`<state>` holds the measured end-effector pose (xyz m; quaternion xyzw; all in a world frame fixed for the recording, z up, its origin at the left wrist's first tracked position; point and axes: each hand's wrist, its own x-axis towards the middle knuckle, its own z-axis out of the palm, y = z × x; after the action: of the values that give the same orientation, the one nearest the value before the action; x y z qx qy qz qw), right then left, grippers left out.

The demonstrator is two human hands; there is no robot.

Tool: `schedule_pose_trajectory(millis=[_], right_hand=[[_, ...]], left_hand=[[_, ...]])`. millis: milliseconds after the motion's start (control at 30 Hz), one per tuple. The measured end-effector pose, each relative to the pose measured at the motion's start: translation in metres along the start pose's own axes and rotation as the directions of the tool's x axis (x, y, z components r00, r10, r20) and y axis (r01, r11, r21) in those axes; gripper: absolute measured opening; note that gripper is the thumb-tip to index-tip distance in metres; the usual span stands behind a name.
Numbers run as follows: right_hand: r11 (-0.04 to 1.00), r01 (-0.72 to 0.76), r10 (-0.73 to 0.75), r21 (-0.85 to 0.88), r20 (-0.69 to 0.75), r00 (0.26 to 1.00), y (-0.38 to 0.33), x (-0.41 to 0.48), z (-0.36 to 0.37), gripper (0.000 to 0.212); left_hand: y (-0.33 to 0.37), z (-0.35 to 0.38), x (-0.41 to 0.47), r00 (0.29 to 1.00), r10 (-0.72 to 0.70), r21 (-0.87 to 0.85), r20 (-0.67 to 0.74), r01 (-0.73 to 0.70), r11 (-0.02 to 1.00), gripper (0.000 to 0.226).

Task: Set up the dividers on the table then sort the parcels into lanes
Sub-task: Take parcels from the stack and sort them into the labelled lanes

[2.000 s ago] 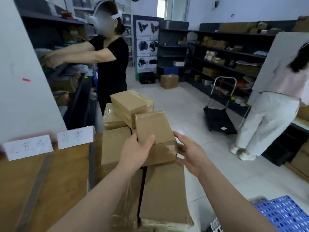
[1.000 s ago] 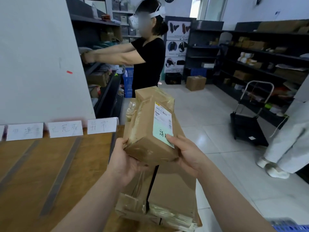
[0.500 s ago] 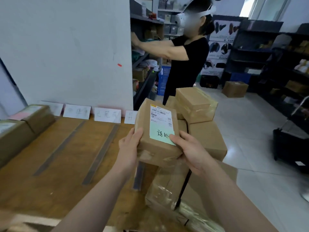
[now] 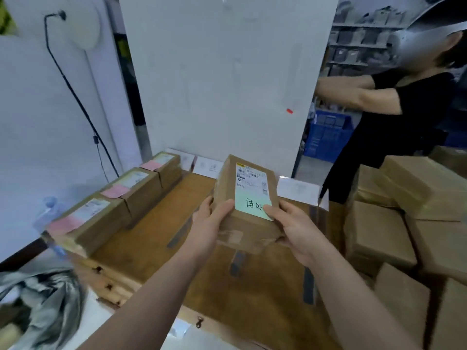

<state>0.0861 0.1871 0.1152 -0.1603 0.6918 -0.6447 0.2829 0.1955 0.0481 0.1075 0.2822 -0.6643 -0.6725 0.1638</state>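
Note:
I hold a brown cardboard parcel (image 4: 228, 193) with a white shipping label and a green handwritten note above the wooden table (image 4: 156, 238). My left hand (image 4: 211, 223) grips its left near corner, and my right hand (image 4: 294, 226) grips its right near corner. Grey divider strips (image 4: 237, 263) run front to back on the table, marking lanes. Three parcels with pink notes (image 4: 134, 188) lie in a row along the leftmost lane. White paper lane signs (image 4: 298, 190) stand at the table's far edge.
A stack of brown parcels (image 4: 404, 223) rises right of the table. A person in black (image 4: 394, 117) reaches toward shelves at the right. A white panel (image 4: 227, 72) stands behind the table. Grey cloth (image 4: 43, 301) lies lower left.
I have lifted the parcel off the stack, turned its label up, and carried it left over the table. My view has swung left, revealing the three parcels in the left lane.

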Motion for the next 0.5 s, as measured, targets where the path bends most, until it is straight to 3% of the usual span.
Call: schedule_pose_trajectory(millis=[200,400,500], right_hand=[[0.997,-0.073,0.073,0.007,0.033,0.997,0.002,0.032,0.104,0.039],[0.990,-0.141,0.143,-0.030,0.061,0.988,0.009,0.068,0.165,0.036],[0.986,-0.153,0.157,-0.064,0.070,0.985,0.007,0.092,0.185,0.032]], left_hand=[[-0.006,-0.106,0.022,0.997,-0.048,0.031,-0.062,0.050,0.998,0.060],[-0.009,-0.168,0.050,0.989,-0.119,0.090,-0.085,0.126,0.988,0.046],[-0.016,-0.191,0.073,0.987,-0.139,0.121,-0.083,0.148,0.982,0.053]])
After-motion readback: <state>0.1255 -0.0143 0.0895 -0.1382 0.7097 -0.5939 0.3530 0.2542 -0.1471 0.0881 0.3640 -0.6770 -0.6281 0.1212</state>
